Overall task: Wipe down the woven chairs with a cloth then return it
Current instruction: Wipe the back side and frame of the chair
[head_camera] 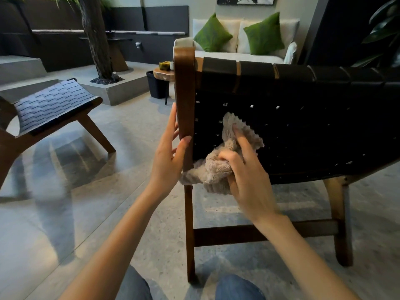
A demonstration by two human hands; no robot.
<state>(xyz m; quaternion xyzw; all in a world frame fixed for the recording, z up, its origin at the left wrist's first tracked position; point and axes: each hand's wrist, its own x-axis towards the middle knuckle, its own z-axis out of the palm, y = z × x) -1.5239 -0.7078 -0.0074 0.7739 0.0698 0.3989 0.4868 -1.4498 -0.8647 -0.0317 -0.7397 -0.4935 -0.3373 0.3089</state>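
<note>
Clearly, the right hand (244,169) has a firm hold on the cloth (216,172): thumb and lower fingers are curled into the beige, fluffy bunch, while the index finger lies straight and presses a zigzag-edged flap flat against the black woven back (303,131) of the near chair. Part of the cloth hangs loose below the heel of this hand, past the bottom edge of the weave. The wrist is bent slightly, and the forearm comes up from the lower right.

Just to the left of that grip, the left hand (171,152) clasps the chair's wooden upright (184,94). Its thumb lies across the near face of the wood and its long fingers run up the outer side, so the post is pinched between them. The cloth's left end touches the upright right beside this palm. The left forearm rises from the lower middle, and two knees in blue jeans (238,286) show under both arms.

Below the hands, a dark crossbar (259,234) joins the chair's legs. Well off to the left of the left hand stands a second woven chair (54,102) on the polished grey floor (108,191). Beyond the upright, farther away, are a small round wooden table (164,72), a black bin (158,87) and a tree trunk (95,35) in a raised bed. Above the right hand, past the chair's top rail, a white sofa (238,55) carries two green cushions (212,33).
</note>
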